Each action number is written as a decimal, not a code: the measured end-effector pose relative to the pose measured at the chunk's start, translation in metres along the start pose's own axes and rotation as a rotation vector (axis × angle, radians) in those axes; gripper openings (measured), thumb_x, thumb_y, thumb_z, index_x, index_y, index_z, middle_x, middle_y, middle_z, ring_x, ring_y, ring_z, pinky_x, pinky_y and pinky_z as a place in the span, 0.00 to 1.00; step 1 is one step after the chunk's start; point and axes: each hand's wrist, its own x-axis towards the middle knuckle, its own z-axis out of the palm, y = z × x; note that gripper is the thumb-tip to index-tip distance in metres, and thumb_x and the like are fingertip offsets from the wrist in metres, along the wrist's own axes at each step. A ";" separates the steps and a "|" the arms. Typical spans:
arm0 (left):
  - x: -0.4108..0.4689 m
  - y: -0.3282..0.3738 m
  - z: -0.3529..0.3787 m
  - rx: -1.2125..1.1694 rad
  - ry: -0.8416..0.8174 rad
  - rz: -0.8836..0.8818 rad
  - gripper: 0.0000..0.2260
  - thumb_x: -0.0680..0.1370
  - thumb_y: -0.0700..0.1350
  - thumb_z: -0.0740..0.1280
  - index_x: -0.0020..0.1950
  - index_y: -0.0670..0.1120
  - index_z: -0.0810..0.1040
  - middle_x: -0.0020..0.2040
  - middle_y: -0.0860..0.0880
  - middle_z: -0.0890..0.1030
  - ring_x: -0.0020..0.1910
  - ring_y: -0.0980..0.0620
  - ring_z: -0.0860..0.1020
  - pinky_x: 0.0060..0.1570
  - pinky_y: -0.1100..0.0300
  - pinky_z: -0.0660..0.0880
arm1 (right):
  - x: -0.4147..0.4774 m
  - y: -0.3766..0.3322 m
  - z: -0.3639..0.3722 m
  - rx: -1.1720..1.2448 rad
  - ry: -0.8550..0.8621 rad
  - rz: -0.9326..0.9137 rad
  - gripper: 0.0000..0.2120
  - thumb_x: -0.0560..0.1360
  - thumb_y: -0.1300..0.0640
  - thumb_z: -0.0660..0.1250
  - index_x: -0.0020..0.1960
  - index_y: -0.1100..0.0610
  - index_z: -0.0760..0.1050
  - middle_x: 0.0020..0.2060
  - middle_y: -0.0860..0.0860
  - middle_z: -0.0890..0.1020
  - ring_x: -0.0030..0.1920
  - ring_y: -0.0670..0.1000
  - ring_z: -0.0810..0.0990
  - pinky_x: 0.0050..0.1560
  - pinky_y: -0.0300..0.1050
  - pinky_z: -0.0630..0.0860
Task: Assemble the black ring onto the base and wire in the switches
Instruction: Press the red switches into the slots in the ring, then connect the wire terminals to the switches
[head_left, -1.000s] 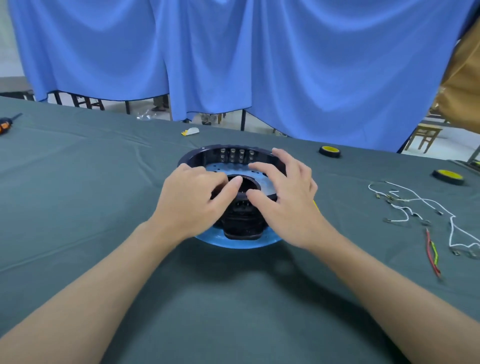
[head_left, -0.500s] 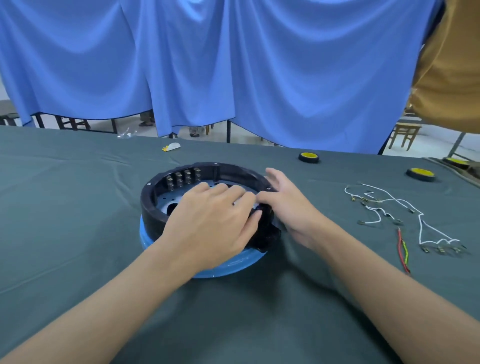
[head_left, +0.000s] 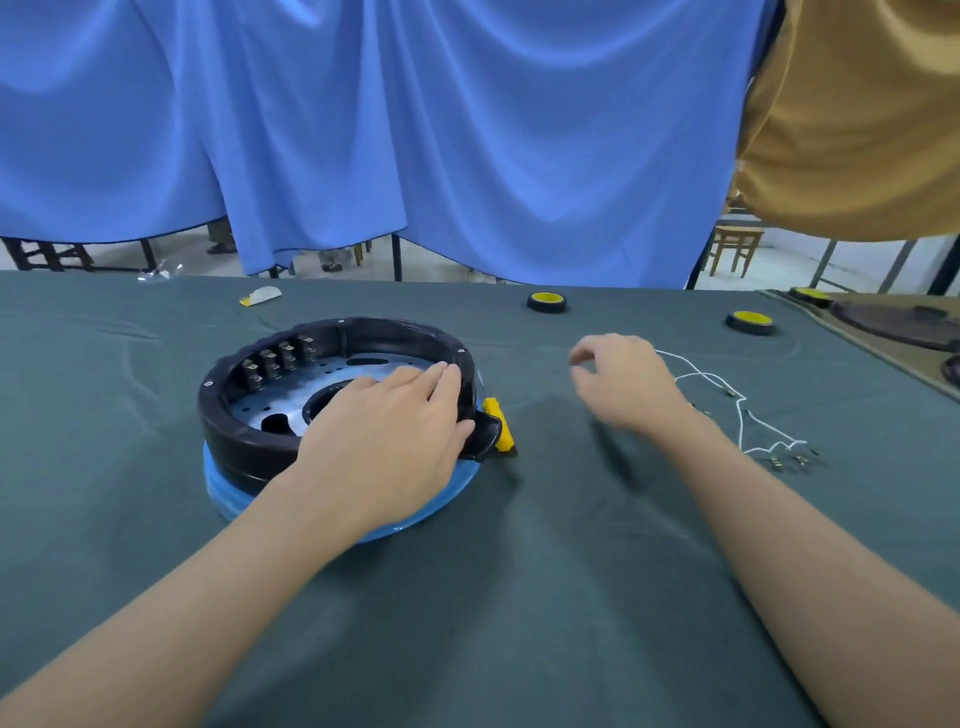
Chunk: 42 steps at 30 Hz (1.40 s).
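The black ring (head_left: 244, 436) sits on top of the round blue base (head_left: 431, 499) on the dark green table. Several small switches (head_left: 275, 361) line the ring's far inner wall. A yellow part (head_left: 497, 423) sticks out at the ring's right side. My left hand (head_left: 387, 431) lies flat over the ring's near right edge, fingers pressing on the rim. My right hand (head_left: 621, 387) hovers right of the ring with loosely curled fingers and nothing in it, close to the white wires (head_left: 737, 402) with metal terminals.
Two yellow-and-black wheels (head_left: 546, 301) (head_left: 749, 321) lie near the table's far edge. A small white and yellow scrap (head_left: 260, 296) lies at the far left. A person in a mustard shirt (head_left: 857, 119) stands at the right. A blue curtain (head_left: 415, 130) hangs behind.
My right hand has left the ring and moved right towards the white wires. My left hand stays on the ring. The camera view has shifted.
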 end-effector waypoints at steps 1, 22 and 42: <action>0.002 0.001 0.000 0.003 0.005 -0.006 0.12 0.83 0.56 0.48 0.50 0.48 0.60 0.48 0.53 0.72 0.53 0.49 0.74 0.47 0.54 0.71 | 0.002 0.011 0.003 -0.132 0.016 0.049 0.14 0.75 0.59 0.60 0.58 0.56 0.78 0.58 0.56 0.79 0.61 0.60 0.72 0.60 0.52 0.71; -0.011 0.017 0.009 0.238 0.319 -0.095 0.17 0.82 0.47 0.53 0.40 0.42 0.75 0.34 0.46 0.79 0.38 0.42 0.78 0.43 0.49 0.70 | -0.045 0.108 -0.073 -0.315 -0.272 -0.178 0.23 0.69 0.72 0.62 0.51 0.47 0.82 0.49 0.51 0.80 0.51 0.50 0.70 0.50 0.41 0.64; -0.015 0.017 0.004 0.185 0.164 -0.134 0.21 0.83 0.49 0.48 0.48 0.41 0.77 0.41 0.46 0.82 0.41 0.42 0.78 0.45 0.50 0.66 | -0.046 0.111 -0.072 -0.300 -0.170 -0.098 0.10 0.71 0.65 0.70 0.39 0.51 0.85 0.27 0.41 0.74 0.32 0.41 0.70 0.34 0.38 0.63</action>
